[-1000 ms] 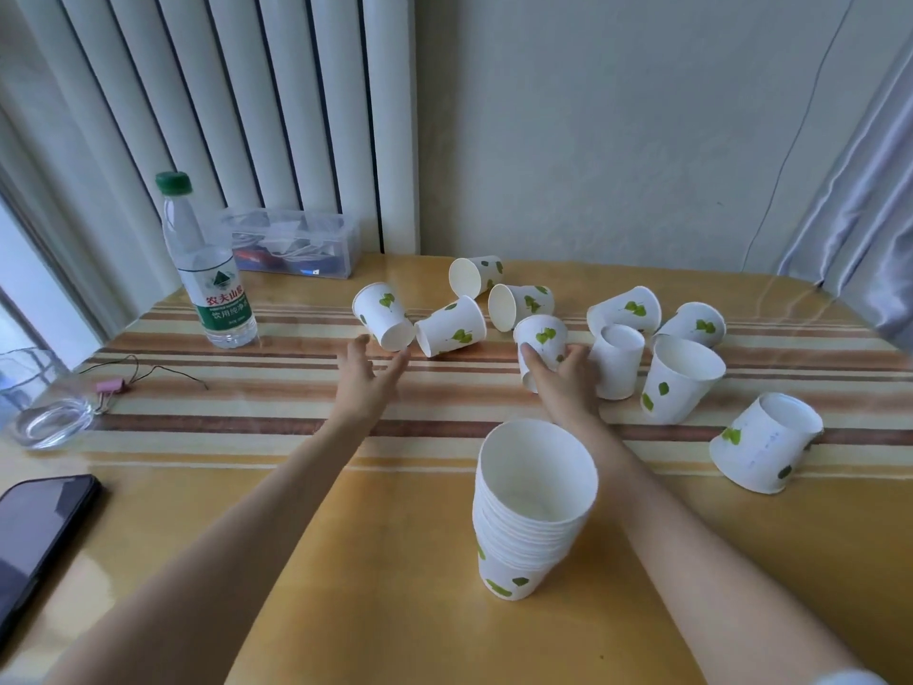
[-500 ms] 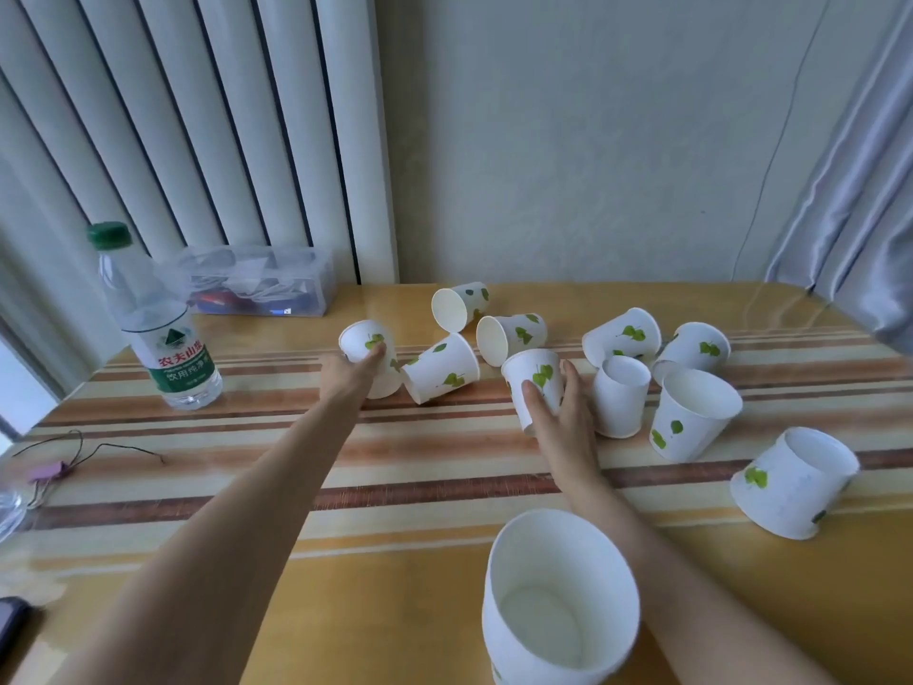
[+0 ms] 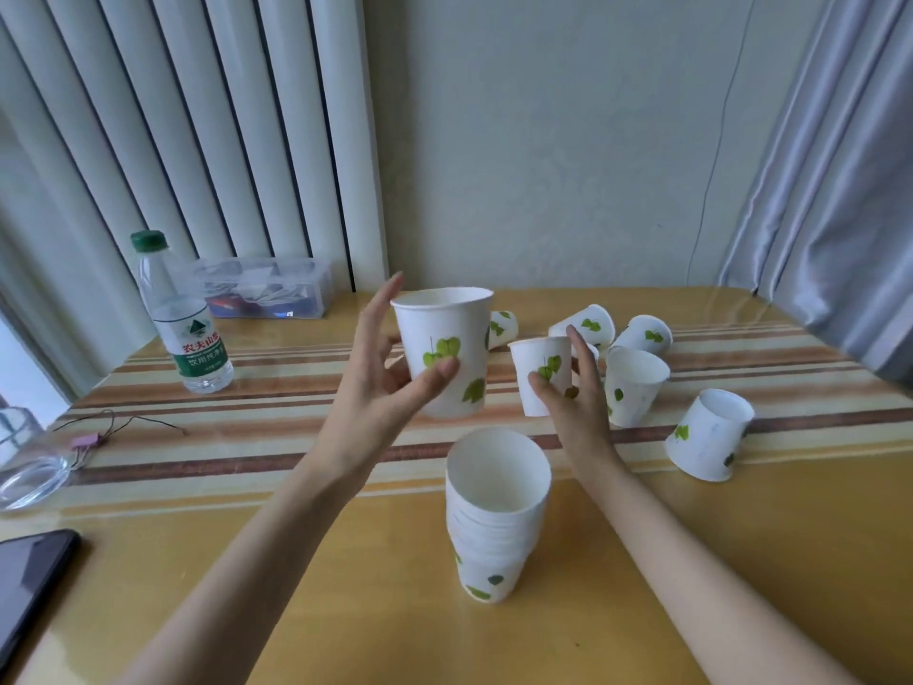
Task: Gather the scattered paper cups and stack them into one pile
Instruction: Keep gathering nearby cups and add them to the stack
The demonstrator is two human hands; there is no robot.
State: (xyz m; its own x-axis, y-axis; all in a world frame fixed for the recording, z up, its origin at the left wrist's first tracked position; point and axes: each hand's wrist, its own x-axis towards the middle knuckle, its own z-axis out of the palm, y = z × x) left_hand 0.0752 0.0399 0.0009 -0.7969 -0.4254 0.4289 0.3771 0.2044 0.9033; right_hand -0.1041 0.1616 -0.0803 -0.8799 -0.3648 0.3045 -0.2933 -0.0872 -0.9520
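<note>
My left hand [image 3: 378,388] holds a white paper cup with green leaves [image 3: 447,348] upright in the air, above and behind the pile. My right hand [image 3: 575,395] grips a second leaf-printed cup [image 3: 538,373], also upright and lifted. The pile of nested cups [image 3: 494,511] stands on the table in front of me, mouth up, between my forearms. Several loose cups remain at the right: one upright [image 3: 635,385], one tipped near the edge [image 3: 709,435], and others on their sides behind [image 3: 644,333].
A water bottle with a green cap [image 3: 185,318] stands at the left, with a clear plastic box [image 3: 264,286] behind it. A glass dish [image 3: 29,467] and a thin cable [image 3: 116,422] lie at far left; a dark phone [image 3: 29,580] at the near-left table edge.
Both hands have closed on a cup each and lifted them off the table, drawing back toward the pile. The view has tilted down again.
</note>
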